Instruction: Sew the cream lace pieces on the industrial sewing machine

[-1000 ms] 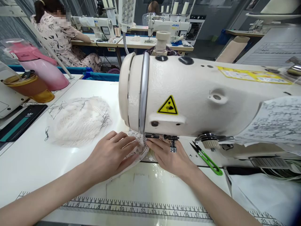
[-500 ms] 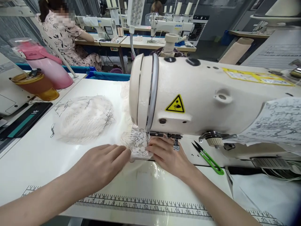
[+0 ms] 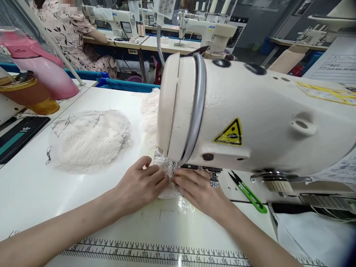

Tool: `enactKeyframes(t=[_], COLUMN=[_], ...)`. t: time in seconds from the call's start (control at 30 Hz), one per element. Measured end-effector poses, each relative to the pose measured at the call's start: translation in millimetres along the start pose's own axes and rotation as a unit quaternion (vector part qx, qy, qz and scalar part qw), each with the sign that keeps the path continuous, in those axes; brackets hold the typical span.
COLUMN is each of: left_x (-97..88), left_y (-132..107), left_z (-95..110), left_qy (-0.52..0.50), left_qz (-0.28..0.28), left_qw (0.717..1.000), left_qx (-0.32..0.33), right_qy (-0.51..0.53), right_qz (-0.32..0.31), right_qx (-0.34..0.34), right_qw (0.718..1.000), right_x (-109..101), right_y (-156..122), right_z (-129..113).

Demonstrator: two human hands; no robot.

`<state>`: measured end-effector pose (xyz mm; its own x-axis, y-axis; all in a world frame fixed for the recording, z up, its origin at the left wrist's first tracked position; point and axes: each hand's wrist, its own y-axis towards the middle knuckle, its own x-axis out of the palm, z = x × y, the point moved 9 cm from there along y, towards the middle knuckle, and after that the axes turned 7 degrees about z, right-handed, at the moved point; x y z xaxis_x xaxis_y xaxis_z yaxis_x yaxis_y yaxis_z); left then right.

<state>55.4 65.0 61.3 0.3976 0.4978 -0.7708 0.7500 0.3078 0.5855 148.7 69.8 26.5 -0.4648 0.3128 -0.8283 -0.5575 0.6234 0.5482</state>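
Observation:
A piece of white lace (image 3: 168,191) lies under the head of a sewing machine (image 3: 250,111). My left hand (image 3: 144,183) is closed on the lace's left side, with fingers curled and the fingertips partly hidden. From the right, my right hand (image 3: 198,185) presses its fingers together on the lace, close by the machine's needle area; the machine head hides the needle. Paler lace (image 3: 150,111) extends behind the machine head. To the left, a heap of white lace pieces (image 3: 91,142) with dark loose threads rests on the table.
Green thread snips (image 3: 249,193) lie right of my right hand. A printed ruler (image 3: 155,254) runs along the table's front. At left stand a pink bottle (image 3: 41,70), an amber cup (image 3: 30,92) and a black case (image 3: 23,135). A co-worker (image 3: 63,37) sits beyond.
My left hand has moved right and slightly up, onto the lace beside my right hand. My right hand stays on the lace. The view has shifted closer to the machine head.

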Motion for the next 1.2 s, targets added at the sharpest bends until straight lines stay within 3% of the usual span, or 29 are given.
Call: enactKeyframes(t=[0.13,0.4,0.77,1.0,1.2], left_x=[3.2,34.3,37.2,40.6,42.5], left_y=[-4,-21,-21,-21,-21], left_z=[-2,-1,-7,-8,-9], left_qy=[-0.051,-0.109,-0.128,-0.123,-0.114], left_qz=[0.012,-0.098,-0.114,-0.122,-0.137], left_qw=[0.998,0.988,0.984,0.983,0.981], left_qx=[-0.027,-0.051,-0.055,-0.062,-0.07], right_qy=[0.005,0.005,-0.004,-0.041,-0.08], right_qz=[-0.005,-0.017,-0.017,-0.019,0.018], right_qx=[-0.021,-0.033,-0.028,-0.047,-0.035], right_qw=[1.0,0.999,0.999,0.998,0.996], right_x=[-1,-2,8,4,-6], right_y=[2,8,4,7,11], right_z=[-3,-8,-6,-7,-7])
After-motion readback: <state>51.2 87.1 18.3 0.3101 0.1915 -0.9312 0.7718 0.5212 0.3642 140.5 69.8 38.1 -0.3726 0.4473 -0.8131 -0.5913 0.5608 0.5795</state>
